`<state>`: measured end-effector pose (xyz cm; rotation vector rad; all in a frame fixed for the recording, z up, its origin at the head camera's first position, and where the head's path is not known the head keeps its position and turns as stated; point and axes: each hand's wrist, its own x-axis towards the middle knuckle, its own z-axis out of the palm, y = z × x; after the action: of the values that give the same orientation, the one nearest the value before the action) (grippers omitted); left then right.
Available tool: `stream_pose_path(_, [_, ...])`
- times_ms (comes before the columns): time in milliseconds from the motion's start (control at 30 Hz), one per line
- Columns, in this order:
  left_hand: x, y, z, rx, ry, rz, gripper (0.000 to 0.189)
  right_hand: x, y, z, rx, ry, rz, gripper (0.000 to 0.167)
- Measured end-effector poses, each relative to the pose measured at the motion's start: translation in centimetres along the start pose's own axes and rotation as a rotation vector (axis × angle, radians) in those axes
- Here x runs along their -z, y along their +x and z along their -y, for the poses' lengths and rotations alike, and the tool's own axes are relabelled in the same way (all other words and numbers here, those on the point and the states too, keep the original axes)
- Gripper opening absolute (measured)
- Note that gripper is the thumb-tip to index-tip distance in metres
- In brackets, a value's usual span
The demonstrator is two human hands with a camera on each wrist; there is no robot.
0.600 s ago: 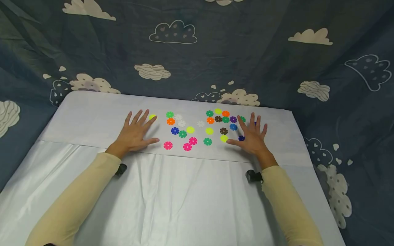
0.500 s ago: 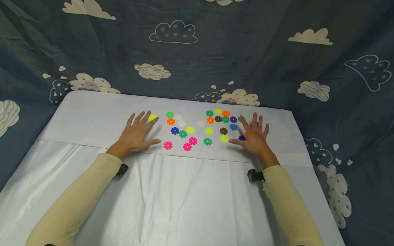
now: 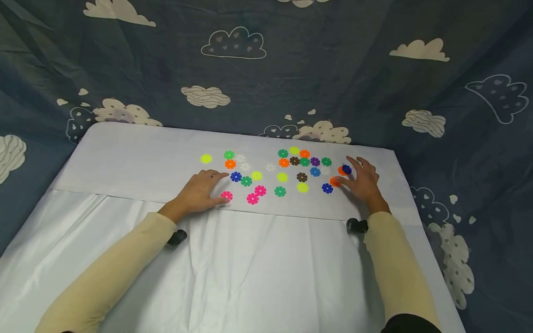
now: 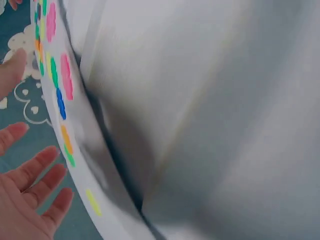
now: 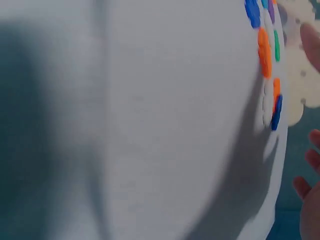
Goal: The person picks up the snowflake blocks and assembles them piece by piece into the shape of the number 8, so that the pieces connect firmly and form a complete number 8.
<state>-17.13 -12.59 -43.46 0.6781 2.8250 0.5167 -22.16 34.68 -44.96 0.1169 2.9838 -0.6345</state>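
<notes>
Hovering near colourful discs [image 3: 282, 177], the left hand [image 3: 199, 192] and right hand [image 3: 363, 179] angle inward. Each grip is relaxed and apart.

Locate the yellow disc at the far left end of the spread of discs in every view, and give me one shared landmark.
Head: left of centre, the yellow disc lies just beyond the left hand.
Left wrist: toward the lower left, seen nearly edge-on, to the right of that hand in the picture.
Right wrist: not in it.
Shared landmark: the white tablecloth, visible in all three.
</notes>
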Motion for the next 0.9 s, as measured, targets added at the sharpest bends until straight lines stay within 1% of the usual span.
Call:
stream_pose_path(100, [-0.4, 0.0, 0.0, 0.004, -0.034, -0.005, 0.067, 0.2, 0.7, -0.4, -0.05, 0.051, 0.017, 0.077])
stream_pose_path(200, [-0.7, 0.1, 0.1, 0.015, -0.081, -0.009, 0.061, 0.4, 1.3, -0.8, -0.097, 0.094, 0.04, 0.073])
stream_pose_path(367, [-1.2, 0.4, -0.1, 0.047, -0.158, 0.0, 0.056, 0.3, 2.1, -1.6, -0.136, 0.138, 0.061, 0.065])
stream_pose_path(533, [-1.8, 0.9, -0.4, 0.095, -0.161, 0.012, 0.045, -0.2, 2.5, -1.7, -0.184, 0.171, 0.086, 0.054])
stream_pose_path(700, [-2.1, 1.2, -0.5, 0.143, -0.147, 0.02, 0.036, -0.5, 2.8, -1.6, -0.21, 0.191, 0.077, 0.046])
stream_pose_path(800, [-2.1, 1.2, -0.5, 0.148, -0.181, 0.015, 0.034, -0.5, 3.0, -1.5, -0.208, 0.206, 0.069, 0.045])
stream_pose_path(900, [-2.0, 1.2, -0.4, 0.131, -0.229, 0.013, 0.03, -0.5, 3.2, -1.6, -0.218, 0.22, 0.061, 0.045])
